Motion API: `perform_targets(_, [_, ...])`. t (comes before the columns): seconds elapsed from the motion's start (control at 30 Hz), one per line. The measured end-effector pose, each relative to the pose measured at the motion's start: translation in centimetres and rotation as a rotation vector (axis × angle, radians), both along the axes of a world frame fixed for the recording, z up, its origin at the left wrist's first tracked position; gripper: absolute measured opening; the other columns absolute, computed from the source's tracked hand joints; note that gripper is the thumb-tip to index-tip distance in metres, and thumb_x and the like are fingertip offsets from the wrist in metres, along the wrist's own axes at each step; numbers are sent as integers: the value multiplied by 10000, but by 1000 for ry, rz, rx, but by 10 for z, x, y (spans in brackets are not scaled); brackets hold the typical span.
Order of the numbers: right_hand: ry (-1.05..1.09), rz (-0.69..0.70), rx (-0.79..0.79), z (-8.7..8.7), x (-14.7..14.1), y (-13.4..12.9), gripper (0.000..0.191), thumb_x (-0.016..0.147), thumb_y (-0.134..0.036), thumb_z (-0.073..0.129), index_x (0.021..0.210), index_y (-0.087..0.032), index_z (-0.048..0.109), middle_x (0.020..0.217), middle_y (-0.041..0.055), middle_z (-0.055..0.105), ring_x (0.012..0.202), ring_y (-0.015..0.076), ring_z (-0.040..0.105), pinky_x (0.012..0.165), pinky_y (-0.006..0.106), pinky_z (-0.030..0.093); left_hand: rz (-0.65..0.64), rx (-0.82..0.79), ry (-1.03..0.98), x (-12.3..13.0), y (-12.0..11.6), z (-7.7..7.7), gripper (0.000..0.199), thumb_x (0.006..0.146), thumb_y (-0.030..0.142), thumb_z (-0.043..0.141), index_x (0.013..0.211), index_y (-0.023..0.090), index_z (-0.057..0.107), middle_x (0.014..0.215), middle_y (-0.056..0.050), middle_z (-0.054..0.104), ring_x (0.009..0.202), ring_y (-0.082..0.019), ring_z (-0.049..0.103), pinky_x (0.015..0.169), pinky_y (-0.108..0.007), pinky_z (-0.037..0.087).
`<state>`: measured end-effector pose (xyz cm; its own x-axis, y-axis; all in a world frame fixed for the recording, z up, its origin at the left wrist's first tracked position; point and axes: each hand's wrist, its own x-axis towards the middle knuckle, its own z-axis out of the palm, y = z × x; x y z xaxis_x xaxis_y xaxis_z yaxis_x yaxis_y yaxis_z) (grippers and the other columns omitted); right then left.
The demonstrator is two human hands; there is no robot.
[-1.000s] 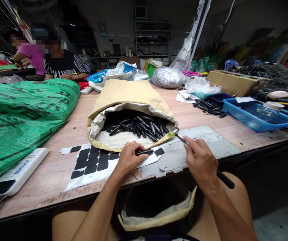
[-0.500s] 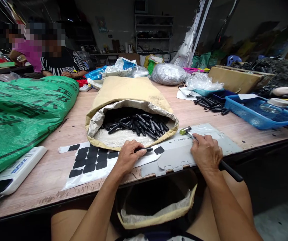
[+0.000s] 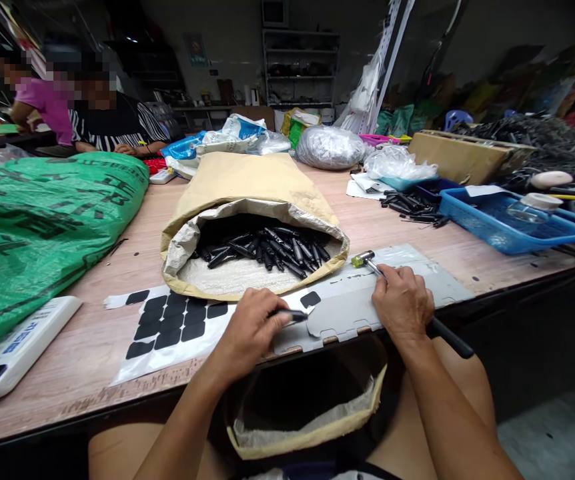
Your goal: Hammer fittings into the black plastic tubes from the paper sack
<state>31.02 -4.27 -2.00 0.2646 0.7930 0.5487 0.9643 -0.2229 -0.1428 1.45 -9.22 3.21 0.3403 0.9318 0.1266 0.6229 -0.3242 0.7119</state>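
My left hand (image 3: 255, 327) pinches a slim black tube (image 3: 296, 315), pen-like in shape, over the front edge of the table. In my right hand (image 3: 403, 303) is a small hammer (image 3: 363, 259) with a yellowish face and a black grip; its head lies over a grey board (image 3: 340, 313). Just beyond my left hand, a tan sack (image 3: 262, 175) lies on its side, its mouth facing me, with many similar black tubes (image 3: 280, 250) inside. A white sheet with black rounded squares (image 3: 172, 320) sits left of my left hand, partly under the sack.
Below the table edge, a second sack (image 3: 307, 437) gapes open between my legs. A green sack (image 3: 42, 233) and a white device (image 3: 27, 347) stand at left. Blue tray (image 3: 512, 227) and loose black parts (image 3: 412, 205) lie at right. Two people (image 3: 112, 123) sit at the back left.
My left hand has moved down toward the table edge with the black tube, off the white sheet. My right hand keeps its hold on the hammer. The view has shifted slightly.
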Motion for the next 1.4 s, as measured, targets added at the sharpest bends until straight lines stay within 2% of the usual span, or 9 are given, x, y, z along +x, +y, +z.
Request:
perform_targets(0.17, [-20, 5, 55, -4, 2, 2, 289, 963, -253, 536, 1175, -242, 732, 976, 74, 634, 867, 203, 471, 689, 334, 211, -251, -334, 10, 22, -68, -2, 147, 998, 351, 543, 1017, 286, 673, 988, 15, 706, 927, -176, 633, 799, -264, 446])
perform_targets(0.37, [-26, 20, 63, -5, 2, 2, 289, 959, -246, 537, 1173, -233, 730, 978, 79, 636, 867, 207, 470, 683, 333, 205, 2, -536, 367, 28, -74, -93, 308, 986, 326, 456, 1224, 269, 644, 1197, -88, 728, 1134, -309, 675, 896, -386, 496])
perform_targets(0.47, [-29, 15, 61, -5, 2, 2, 290, 956, -242, 538, 1175, -236, 728, 977, 79, 637, 858, 208, 466, 678, 335, 201, 18, -587, 460, 29, -67, -113, 441, 953, 291, 478, 1379, 239, 578, 1347, -137, 669, 1234, -336, 637, 964, -427, 494])
perform_targets(0.57, [-28, 13, 63, -6, 2, 3, 284, 956, -241, 539, 1168, -240, 728, 974, 75, 639, 855, 208, 467, 677, 338, 200, -97, -579, 474, 32, -68, -86, 410, 911, 328, 558, 1294, 230, 664, 1259, -138, 717, 1189, -357, 660, 951, -434, 505])
perform_targets(0.67, [-29, 12, 64, -6, 2, 3, 285, 960, -247, 534, 1170, -235, 727, 972, 76, 635, 859, 208, 468, 679, 337, 200, -293, -492, 327, 32, -62, -28, 351, 883, 399, 654, 1214, 304, 718, 1099, -60, 767, 1052, -302, 703, 883, -365, 515])
perform_targets(0.8, [-38, 8, 61, -7, 2, 2, 284, 962, -255, 534, 1173, -241, 724, 975, 75, 632, 862, 211, 467, 682, 340, 204, -333, -253, 86, 26, -15, 27, 256, 995, 400, 547, 1167, 316, 716, 1070, 9, 758, 988, -199, 687, 876, -279, 496])
perform_targets(0.93, [-34, 10, 67, -6, 2, 2, 284, 958, -248, 540, 1174, -242, 723, 981, 73, 633, 869, 211, 469, 688, 337, 213, 24, 171, 243, 21, 58, 19, 265, 1000, 259, 494, 1156, 254, 709, 1087, -48, 696, 1015, -226, 634, 883, -327, 481])
perform_targets(1.03, [-31, 14, 70, -6, 1, 2, 285, 954, -246, 547, 1178, -243, 724, 976, 71, 633, 871, 209, 470, 693, 334, 217, 22, 268, 453, 23, 94, 3, 307, 930, 147, 544, 1163, 246, 718, 1078, -72, 639, 1036, -252, 589, 853, -346, 479])
perform_targets(1.4, [-23, 13, 75, -5, 0, 1, 287, 957, -247, 536, 1173, -246, 726, 976, 68, 633, 870, 207, 463, 702, 335, 219, -39, 325, 589, 29, 100, 0, 103, 873, 205, 689, 972, 222, 666, 1012, -38, 713, 989, -261, 565, 776, -367, 415])
